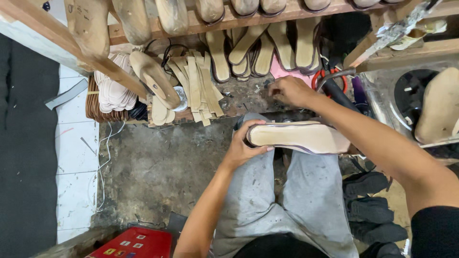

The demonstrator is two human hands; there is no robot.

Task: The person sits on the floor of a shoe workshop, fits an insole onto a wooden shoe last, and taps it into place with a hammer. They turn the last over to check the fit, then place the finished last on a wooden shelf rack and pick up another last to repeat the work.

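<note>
The left hand gripped a shoe sole-up on the lap. The right hand pinched at small bits on the cluttered workbench; whether it held anything could not be told. Held only at its end, the shoe seemed likely to tip off the knees.

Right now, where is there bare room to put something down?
The grey floor between the insole stack, the left hand and the red box lies bare. It is crowded at the bench by the right hand, among strips and soles.
</note>
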